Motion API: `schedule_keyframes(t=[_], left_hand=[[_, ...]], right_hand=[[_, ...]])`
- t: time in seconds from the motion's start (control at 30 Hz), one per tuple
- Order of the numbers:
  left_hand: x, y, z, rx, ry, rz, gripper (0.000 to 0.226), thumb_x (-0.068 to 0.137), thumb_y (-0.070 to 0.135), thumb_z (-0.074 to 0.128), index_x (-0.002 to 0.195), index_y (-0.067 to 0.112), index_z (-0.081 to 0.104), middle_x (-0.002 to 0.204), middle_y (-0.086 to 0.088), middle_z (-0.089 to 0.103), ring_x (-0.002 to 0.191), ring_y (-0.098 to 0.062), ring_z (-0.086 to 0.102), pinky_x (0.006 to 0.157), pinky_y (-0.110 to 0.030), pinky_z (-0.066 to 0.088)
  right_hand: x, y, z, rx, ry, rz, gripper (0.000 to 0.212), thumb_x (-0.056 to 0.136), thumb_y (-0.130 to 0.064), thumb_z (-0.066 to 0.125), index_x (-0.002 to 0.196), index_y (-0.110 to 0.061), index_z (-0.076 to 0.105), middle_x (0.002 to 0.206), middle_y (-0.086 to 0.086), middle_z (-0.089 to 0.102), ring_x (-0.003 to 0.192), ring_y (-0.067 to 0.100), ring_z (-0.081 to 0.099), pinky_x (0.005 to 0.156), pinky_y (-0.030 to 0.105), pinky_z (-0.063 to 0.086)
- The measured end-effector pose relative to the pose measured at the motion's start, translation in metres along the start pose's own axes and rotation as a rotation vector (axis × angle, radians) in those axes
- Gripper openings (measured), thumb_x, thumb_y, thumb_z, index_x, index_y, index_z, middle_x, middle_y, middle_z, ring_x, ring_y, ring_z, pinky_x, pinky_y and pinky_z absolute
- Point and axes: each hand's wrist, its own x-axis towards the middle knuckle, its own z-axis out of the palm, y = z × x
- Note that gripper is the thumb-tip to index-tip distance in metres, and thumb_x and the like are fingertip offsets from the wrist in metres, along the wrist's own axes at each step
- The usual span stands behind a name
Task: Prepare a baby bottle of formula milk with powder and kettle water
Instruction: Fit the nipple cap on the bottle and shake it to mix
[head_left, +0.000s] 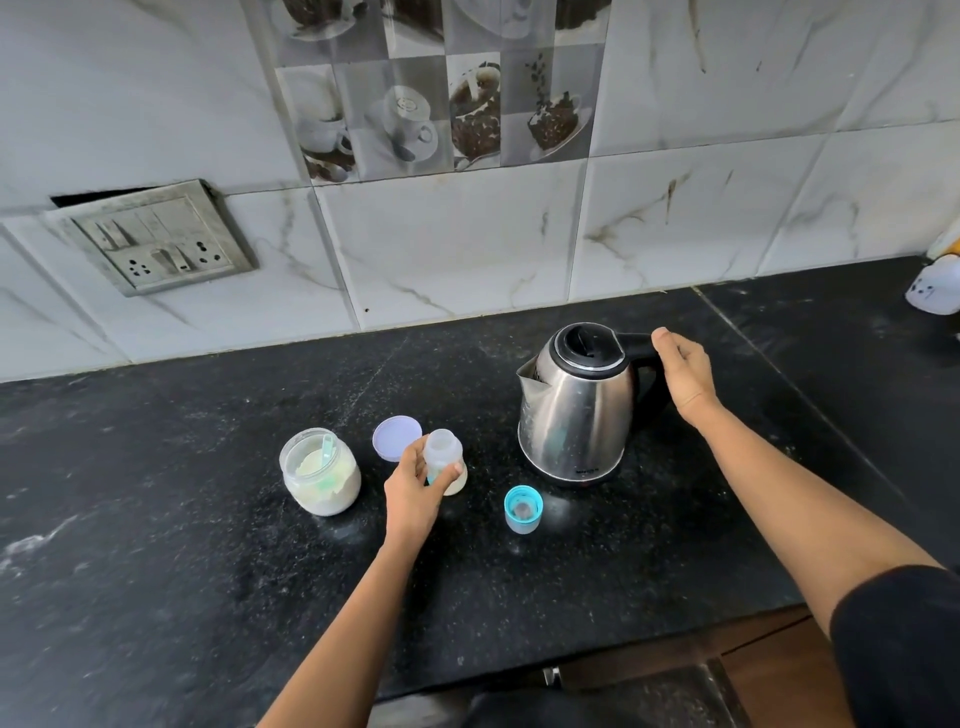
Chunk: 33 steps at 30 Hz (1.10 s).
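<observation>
Black speckled countertop (156, 519), white marbled wall tiles (467, 234), grey switch panel (153, 239).

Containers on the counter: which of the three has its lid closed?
The steel kettle: its black lid is down, while the powder jar and the baby bottle both stand with open mouths.

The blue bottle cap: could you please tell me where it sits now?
In the head view, the blue bottle cap stands alone on the black stone counter, between the clear baby bottle on its left and the steel kettle behind-right.
</observation>
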Motion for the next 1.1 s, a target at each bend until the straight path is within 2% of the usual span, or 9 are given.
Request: schedule_keyframes(t=[0.1, 0.2, 0.23, 0.3, 0.43, 0.57, 0.7, 0.87, 1.1], left_hand=[[0.000, 0.001, 0.000, 0.018, 0.001, 0.005, 0.059, 0.078, 0.025, 0.077, 0.130, 0.020, 0.050, 0.121, 0.005, 0.061, 0.109, -0.008, 0.057, 0.092, -0.019, 0.042], [0.000, 0.000, 0.001, 0.020, 0.004, 0.016, 0.058, 0.078, 0.024, 0.077, 0.129, 0.020, 0.051, 0.120, 0.005, 0.061, 0.106, -0.005, 0.056, 0.085, -0.010, 0.040], [0.000, 0.000, 0.001, 0.010, 0.000, 0.013, 0.059, 0.078, 0.024, 0.077, 0.130, 0.020, 0.050, 0.121, 0.005, 0.061, 0.106, -0.004, 0.056, 0.085, -0.009, 0.040], [-0.003, -0.002, 0.002, -0.013, 0.002, 0.003, 0.064, 0.077, 0.024, 0.077, 0.133, 0.020, 0.047, 0.127, 0.004, 0.059, 0.112, -0.006, 0.055, 0.094, -0.016, 0.041], [-0.023, -0.008, 0.004, 0.032, 0.123, 0.054, 0.069, 0.076, 0.021, 0.078, 0.136, 0.016, 0.044, 0.134, 0.006, 0.050, 0.121, -0.010, 0.048, 0.104, -0.026, 0.038], [-0.048, -0.023, 0.005, 0.178, 0.130, 0.193, 0.059, 0.069, 0.025, 0.083, 0.117, 0.023, 0.048, 0.113, 0.010, 0.048, 0.102, -0.010, 0.050, 0.090, -0.027, 0.043], [-0.052, -0.032, 0.012, 0.269, -0.143, 0.261, 0.057, 0.068, 0.030, 0.083, 0.114, 0.033, 0.050, 0.111, 0.014, 0.054, 0.103, -0.004, 0.053, 0.091, -0.024, 0.045], [-0.039, -0.024, 0.025, 0.432, -0.468, 0.301, 0.069, 0.071, 0.034, 0.080, 0.133, 0.024, 0.049, 0.127, 0.007, 0.055, 0.119, -0.006, 0.045, 0.102, -0.021, 0.036], [-0.036, -0.017, 0.033, 0.453, -0.458, 0.330, 0.053, 0.077, 0.034, 0.075, 0.125, 0.022, 0.056, 0.115, 0.010, 0.058, 0.107, -0.001, 0.046, 0.088, -0.015, 0.034]], right_hand=[[-0.013, 0.000, 0.000, -0.111, 0.173, -0.132, 0.035, 0.085, -0.049, 0.054, 0.090, -0.015, 0.060, 0.089, -0.003, 0.055, 0.085, 0.010, 0.049, 0.082, 0.032, 0.043], [-0.049, -0.002, 0.015, -0.304, 0.454, -0.530, 0.027, 0.087, -0.021, 0.066, 0.100, 0.000, 0.056, 0.099, 0.015, 0.054, 0.096, 0.025, 0.047, 0.086, 0.038, 0.040], [-0.067, -0.005, 0.025, -0.311, 0.400, -0.664, 0.024, 0.084, -0.015, 0.068, 0.097, 0.001, 0.057, 0.098, 0.016, 0.054, 0.096, 0.026, 0.048, 0.086, 0.035, 0.039], [-0.101, -0.007, 0.043, -0.306, 0.084, -0.824, 0.024, 0.080, -0.015, 0.070, 0.096, 0.000, 0.060, 0.100, 0.010, 0.053, 0.097, 0.022, 0.050, 0.089, 0.027, 0.040], [-0.136, -0.001, 0.067, -0.534, -0.636, -0.613, 0.049, 0.082, -0.032, 0.067, 0.127, -0.017, 0.053, 0.123, -0.002, 0.045, 0.114, 0.009, 0.046, 0.096, 0.024, 0.042], [-0.137, 0.010, 0.080, -0.769, -0.902, -0.463, 0.072, 0.083, -0.029, 0.065, 0.148, -0.029, 0.033, 0.142, -0.001, 0.032, 0.124, 0.015, 0.038, 0.099, 0.027, 0.040], [-0.138, 0.012, 0.083, -0.757, -0.929, -0.399, 0.059, 0.084, -0.018, 0.066, 0.139, -0.025, 0.046, 0.124, -0.002, 0.045, 0.112, 0.015, 0.048, 0.090, 0.025, 0.043], [-0.139, 0.007, 0.082, -0.723, -0.905, -0.339, 0.053, 0.081, -0.014, 0.069, 0.130, -0.024, 0.051, 0.118, -0.001, 0.051, 0.106, 0.015, 0.054, 0.089, 0.032, 0.047], [-0.141, 0.004, 0.084, -0.711, -0.924, -0.248, 0.055, 0.077, -0.011, 0.074, 0.124, -0.027, 0.051, 0.121, -0.004, 0.049, 0.107, 0.012, 0.048, 0.084, 0.025, 0.039]])
